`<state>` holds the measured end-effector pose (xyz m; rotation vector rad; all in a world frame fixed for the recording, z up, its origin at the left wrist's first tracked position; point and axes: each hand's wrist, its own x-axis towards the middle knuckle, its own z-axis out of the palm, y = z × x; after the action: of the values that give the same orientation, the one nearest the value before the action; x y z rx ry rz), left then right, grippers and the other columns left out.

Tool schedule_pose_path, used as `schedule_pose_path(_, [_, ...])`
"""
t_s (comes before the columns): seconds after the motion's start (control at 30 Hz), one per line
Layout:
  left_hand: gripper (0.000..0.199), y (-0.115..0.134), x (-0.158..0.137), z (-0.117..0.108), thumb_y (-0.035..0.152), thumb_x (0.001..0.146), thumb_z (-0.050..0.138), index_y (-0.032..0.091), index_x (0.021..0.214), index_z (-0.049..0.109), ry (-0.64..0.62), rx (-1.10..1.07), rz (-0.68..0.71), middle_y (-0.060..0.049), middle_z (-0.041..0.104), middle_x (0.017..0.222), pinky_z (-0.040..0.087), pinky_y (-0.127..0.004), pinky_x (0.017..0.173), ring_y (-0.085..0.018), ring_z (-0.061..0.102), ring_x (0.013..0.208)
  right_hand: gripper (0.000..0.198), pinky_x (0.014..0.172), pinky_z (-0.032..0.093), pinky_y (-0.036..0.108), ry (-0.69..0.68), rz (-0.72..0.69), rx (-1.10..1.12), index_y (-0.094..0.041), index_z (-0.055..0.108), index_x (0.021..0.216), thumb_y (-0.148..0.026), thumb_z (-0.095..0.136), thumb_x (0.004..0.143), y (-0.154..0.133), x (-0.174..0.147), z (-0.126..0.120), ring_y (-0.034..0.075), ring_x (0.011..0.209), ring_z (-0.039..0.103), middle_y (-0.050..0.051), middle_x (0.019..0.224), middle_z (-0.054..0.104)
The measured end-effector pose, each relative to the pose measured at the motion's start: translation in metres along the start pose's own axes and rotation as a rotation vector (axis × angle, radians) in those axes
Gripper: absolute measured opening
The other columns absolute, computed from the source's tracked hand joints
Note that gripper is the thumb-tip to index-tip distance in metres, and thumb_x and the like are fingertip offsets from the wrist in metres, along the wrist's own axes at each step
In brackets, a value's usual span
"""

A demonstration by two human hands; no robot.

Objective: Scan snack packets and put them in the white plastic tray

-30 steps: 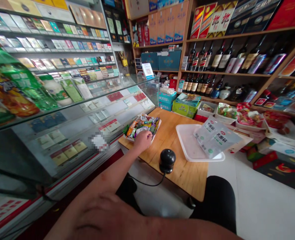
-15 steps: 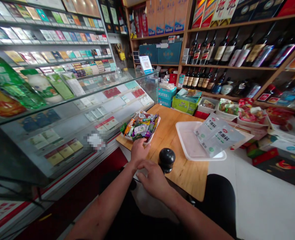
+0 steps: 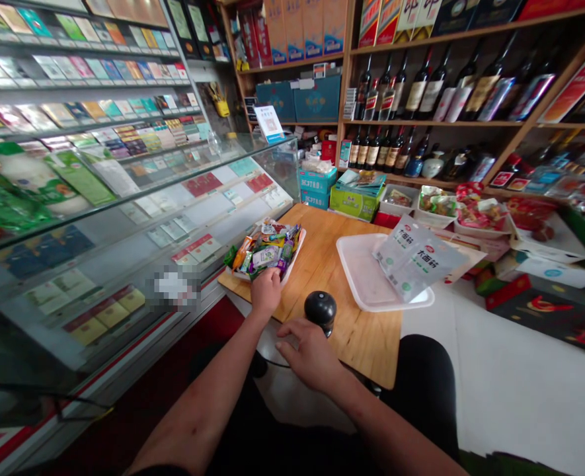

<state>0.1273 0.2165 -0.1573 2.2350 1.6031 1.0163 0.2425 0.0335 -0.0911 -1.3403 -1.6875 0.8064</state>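
Note:
My left hand [image 3: 266,292] is at the near edge of a white tray [image 3: 297,254] heaped with small wrapped snacks [image 3: 265,248]. Its fingers are curled closed at a purple wrapper; whatever they pinch is hidden. Close by on its right, my right hand [image 3: 308,350] hovers at the table's near edge, empty, thumb and fingers loosely bent and apart. Just beyond those fingers stands a round black knob-topped object [image 3: 320,309]. Over on the right, two grey printed snack pouches [image 3: 416,258] lean across a shallow white tray [image 3: 359,291].
The wooden table [image 3: 316,228] sits before my knees. A glass display counter [image 3: 173,192] with small packs runs along the left. Ahead are shelves of bottles [image 3: 416,86], a green carton [image 3: 354,198] and bins of packaged snacks [image 3: 480,215].
My left hand has gone from outstretched fingers to a closed curl at the snack tray. The right hand has separated from the left wrist. The view has shifted slightly.

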Motion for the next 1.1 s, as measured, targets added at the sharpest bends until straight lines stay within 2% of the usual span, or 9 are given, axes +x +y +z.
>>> schedule_pose_path(0.1, [0.029,0.001,0.001,0.000,0.030,0.096,0.048,0.017,0.111,0.069,-0.013,-0.072,-0.020,-0.009,0.073,0.105,0.046,-0.031,0.089,-0.022,0.066,0.098,0.007,0.085,0.046,0.030,0.022,0.025,0.021,-0.017,0.069,0.091,-0.016,0.065,0.085,-0.001,0.005,-0.007,0.018,0.092,0.063,0.004,0.095,0.069])
schedule_pose_path(0.2, [0.030,0.002,0.000,0.006,0.035,0.092,0.057,0.016,0.112,0.068,-0.098,-0.051,0.010,-0.010,0.072,0.105,0.046,-0.029,0.084,-0.021,0.066,0.093,0.007,0.084,0.046,0.030,0.024,0.041,0.028,-0.017,0.070,0.090,-0.016,0.065,0.085,-0.002,0.007,-0.009,0.018,0.093,0.063,0.005,0.095,0.069])
schedule_pose_path(0.3, [0.029,0.002,0.000,0.014,0.036,0.097,0.049,0.017,0.091,0.069,-0.157,0.048,-0.007,-0.011,0.072,0.092,0.042,-0.029,0.076,-0.021,0.065,0.082,0.008,0.083,0.046,0.029,0.006,0.026,0.024,-0.017,0.070,0.091,-0.015,0.065,0.085,-0.003,0.004,-0.010,0.017,0.090,0.063,0.004,0.093,0.069])
schedule_pose_path(0.37, [0.035,0.002,0.001,0.017,0.034,0.099,0.043,0.017,0.079,0.066,-0.142,0.122,-0.052,-0.012,0.071,0.085,0.040,-0.030,0.074,-0.021,0.064,0.079,0.008,0.082,0.046,0.029,-0.001,0.014,0.023,-0.017,0.070,0.090,-0.015,0.065,0.084,-0.003,0.002,-0.010,0.017,0.088,0.063,0.004,0.091,0.069])
schedule_pose_path(0.47, [0.038,0.003,0.004,0.015,0.036,0.101,0.040,0.017,0.075,0.062,-0.076,0.123,-0.063,-0.012,0.070,0.084,0.039,-0.030,0.075,-0.021,0.063,0.080,0.007,0.082,0.046,0.029,0.014,0.015,0.032,-0.016,0.070,0.089,-0.015,0.065,0.084,0.000,0.000,-0.014,0.016,0.089,0.063,0.003,0.091,0.069])
schedule_pose_path(0.63, [0.034,0.014,0.008,-0.008,0.038,0.101,0.040,0.017,0.086,0.062,0.105,-0.067,-0.084,-0.010,0.069,0.086,0.042,-0.030,0.073,-0.022,0.063,0.082,0.008,0.080,0.047,0.028,0.105,0.023,0.048,-0.017,0.071,0.090,-0.016,0.064,0.086,0.009,0.004,-0.025,0.015,0.087,0.063,0.003,0.090,0.069])
schedule_pose_path(0.77, [0.033,0.026,0.013,-0.037,0.042,0.101,0.043,0.017,0.100,0.064,0.210,-0.313,-0.127,-0.008,0.068,0.092,0.045,-0.026,0.061,-0.017,0.062,0.071,0.010,0.081,0.048,0.029,0.160,0.059,0.067,-0.017,0.071,0.090,-0.020,0.062,0.087,0.016,0.013,-0.033,0.016,0.088,0.065,0.004,0.093,0.070])
schedule_pose_path(0.93, [0.034,0.033,0.020,-0.068,0.047,0.099,0.046,0.016,0.097,0.062,0.254,-0.544,-0.228,-0.002,0.064,0.079,0.043,-0.021,0.047,-0.011,0.054,0.051,0.014,0.076,0.051,0.030,0.268,0.164,0.113,-0.018,0.072,0.092,-0.028,0.063,0.087,0.023,0.022,-0.043,0.017,0.084,0.066,0.005,0.092,0.071])
schedule_pose_path(1.1, [0.031,0.041,0.019,-0.080,0.046,0.095,0.054,0.017,0.084,0.056,0.221,-0.771,-0.255,0.003,0.054,0.064,0.039,-0.018,0.042,-0.009,0.047,0.048,0.026,0.078,0.053,0.032,0.418,0.274,0.152,-0.018,0.070,0.103,-0.036,0.064,0.086,0.033,0.028,-0.056,0.018,0.084,0.068,0.006,0.100,0.071])
